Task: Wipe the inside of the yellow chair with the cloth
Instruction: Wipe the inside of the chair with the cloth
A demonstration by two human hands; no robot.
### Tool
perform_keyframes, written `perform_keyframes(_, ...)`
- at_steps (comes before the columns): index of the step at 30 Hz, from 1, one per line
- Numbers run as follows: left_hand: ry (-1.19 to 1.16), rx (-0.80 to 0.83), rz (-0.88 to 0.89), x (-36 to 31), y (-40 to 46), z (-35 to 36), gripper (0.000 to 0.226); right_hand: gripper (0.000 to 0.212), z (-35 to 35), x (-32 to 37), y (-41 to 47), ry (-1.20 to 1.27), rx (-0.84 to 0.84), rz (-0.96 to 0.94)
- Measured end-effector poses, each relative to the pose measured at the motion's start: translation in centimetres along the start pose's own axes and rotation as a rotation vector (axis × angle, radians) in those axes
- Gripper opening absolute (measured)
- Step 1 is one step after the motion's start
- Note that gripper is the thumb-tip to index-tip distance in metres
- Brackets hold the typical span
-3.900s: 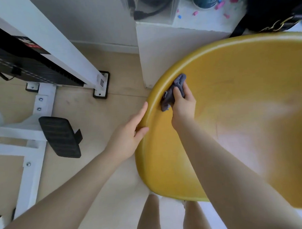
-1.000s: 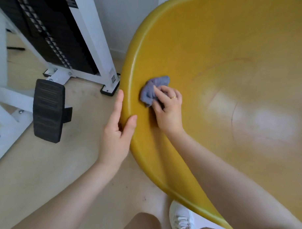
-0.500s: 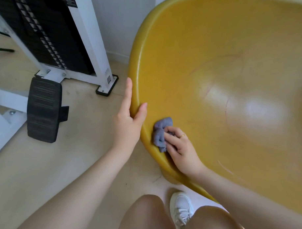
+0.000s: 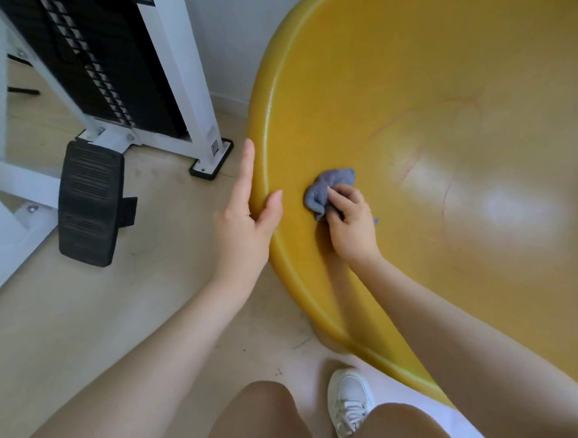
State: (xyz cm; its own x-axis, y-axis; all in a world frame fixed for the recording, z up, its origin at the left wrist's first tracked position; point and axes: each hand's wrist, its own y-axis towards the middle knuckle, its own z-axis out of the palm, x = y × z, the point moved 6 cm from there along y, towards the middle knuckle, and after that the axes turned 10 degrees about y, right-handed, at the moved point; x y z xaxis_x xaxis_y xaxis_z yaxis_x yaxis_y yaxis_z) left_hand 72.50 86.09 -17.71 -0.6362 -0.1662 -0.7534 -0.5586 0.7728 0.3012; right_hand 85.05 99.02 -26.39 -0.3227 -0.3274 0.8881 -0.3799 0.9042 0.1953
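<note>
My right hand (image 4: 350,226) is curled tight around the cloth (image 4: 327,191), a small crumpled blue-grey rag, and presses it against the inner wall of the yellow chair (image 4: 407,93). The fingers (image 4: 341,197) fold over the near edge of the rag, so most of the fabric bunches out past the fingertips, up and to the left of the knuckles. I can see a thin ring (image 4: 362,201) on one finger. The forearm runs back from that hand toward me, lying across the lower part of the shell.

Just to the left of the cloth, my left hand (image 4: 245,227) grips the chair's rounded rim: the thumb hooks over onto the inside surface, close to the rag but not touching it, while the other fingers stretch flat and straight along the outside of the rim. So that hand is open rather than fisted, pinching the edge between thumb and palm.

Outward from the right hand, the glossy yellow bowl spreads up and to the right, with a bright patch of reflected light and some faint reddish curved marks well beyond the cloth.

Beyond the left hand lies a pale floor (image 4: 120,306). Farther left sits a black ribbed foot pedal (image 4: 89,203), and behind it the white frame (image 4: 191,78) of an exercise machine with its black weight stack (image 4: 95,58). Below both hands, near me, I see bare knees and a white sneaker (image 4: 349,400) on the floor under the chair's lower edge.
</note>
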Motion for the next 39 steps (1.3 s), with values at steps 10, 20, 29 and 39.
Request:
perform_keyframes(10, 1.015, 0.090, 0.557, -4.4, -1.1, 3.7, 0.052, 0.026, -0.8, 1.9, -7.7, 0.018, 0.215, -0.014)
perform_keyframes(20, 1.179, 0.195, 0.528, -3.5, -1.4, 2.7, 0.095, 0.034, -1.7, -1.2, 5.1, -0.082, -0.121, 0.077)
perform_keyframes(29, 1.016, 0.247, 0.358, -1.9, -2.7, 1.0, 0.134, 0.042, -0.8, 5.3, -9.4, 0.169, 0.239, -0.022)
perform_keyframes(39, 0.957, 0.207, 0.393, -1.4, -2.8, 1.2, 0.099, 0.036, 0.2, 3.1, -0.8, -0.028, 0.011, -0.036)
